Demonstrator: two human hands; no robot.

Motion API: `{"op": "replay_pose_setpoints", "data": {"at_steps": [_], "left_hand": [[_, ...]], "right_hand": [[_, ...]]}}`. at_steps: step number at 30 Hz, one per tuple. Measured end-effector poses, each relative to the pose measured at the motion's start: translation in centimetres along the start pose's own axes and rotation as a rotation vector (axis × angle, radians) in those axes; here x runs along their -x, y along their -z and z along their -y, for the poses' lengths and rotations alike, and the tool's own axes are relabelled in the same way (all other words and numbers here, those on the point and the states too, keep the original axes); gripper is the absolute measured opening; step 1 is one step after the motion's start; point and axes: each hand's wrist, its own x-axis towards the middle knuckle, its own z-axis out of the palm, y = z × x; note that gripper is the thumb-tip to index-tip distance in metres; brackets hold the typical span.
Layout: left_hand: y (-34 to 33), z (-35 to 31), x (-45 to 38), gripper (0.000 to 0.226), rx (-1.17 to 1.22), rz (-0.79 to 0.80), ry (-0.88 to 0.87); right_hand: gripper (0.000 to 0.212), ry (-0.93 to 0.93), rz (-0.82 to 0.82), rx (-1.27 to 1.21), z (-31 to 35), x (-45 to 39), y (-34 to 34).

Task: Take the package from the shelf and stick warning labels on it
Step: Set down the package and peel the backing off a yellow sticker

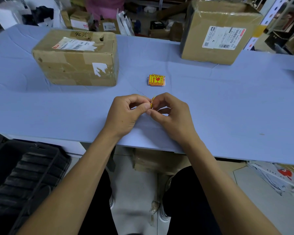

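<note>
Over the middle of the pale blue table (pixel 227 107), my left hand (pixel 126 114) and my right hand (pixel 171 114) pinch one small yellow and red warning label (pixel 152 102) between their fingertips. The label is seen edge-on and mostly hidden by my fingers. A small stack of the same warning labels (pixel 156 80) lies flat on the table just beyond my hands. A taped cardboard package (pixel 76 58) with a torn shipping label rests at the left. A taller cardboard package (pixel 217 29) stands at the back right.
More boxes and bags crowd the floor behind the table. A black ribbed case (pixel 24 175) sits at the lower left beside my legs. A cardboard box (pixel 153 161) lies under the table, and printed papers (pixel 275 177) lie on the floor at right.
</note>
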Motion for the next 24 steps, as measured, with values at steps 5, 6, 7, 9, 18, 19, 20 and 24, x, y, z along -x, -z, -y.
{"op": "replay_pose_setpoints", "data": {"at_steps": [5,6,7,9,18,19,20,24], "left_hand": [[-0.3,0.3,0.0,0.019,-0.044,0.008,-0.047],[-0.4,0.3,0.0,0.018,-0.047,0.003,-0.051],[-0.5,0.4,0.0,0.017,-0.057,-0.002,-0.061],[-0.6,0.4,0.0,0.015,-0.094,-0.015,-0.091],[-1.0,0.5,0.0,0.013,-0.097,-0.041,-0.126],[-1.1,0.5,0.0,0.012,-0.086,-0.042,-0.129],[-1.1,0.5,0.1,0.011,-0.078,-0.042,-0.13],[-1.1,0.7,0.0,0.011,-0.061,-0.031,-0.117]], "right_hand": [[0.006,-0.036,0.018,-0.046,-0.1,-0.1,0.1],[0.005,-0.043,0.016,-0.061,-0.1,0.0,0.1],[0.004,-0.053,0.016,-0.079,-0.1,-0.1,0.1],[0.002,-0.079,0.016,-0.113,-0.2,0.0,0.2],[0.008,-0.076,0.003,-0.074,-0.4,-0.1,0.3],[0.008,-0.077,0.005,-0.079,-0.4,-0.1,0.2],[0.008,-0.08,0.006,-0.083,-0.4,-0.1,0.2],[0.01,-0.085,-0.003,-0.066,-0.3,-0.1,0.2]]}}
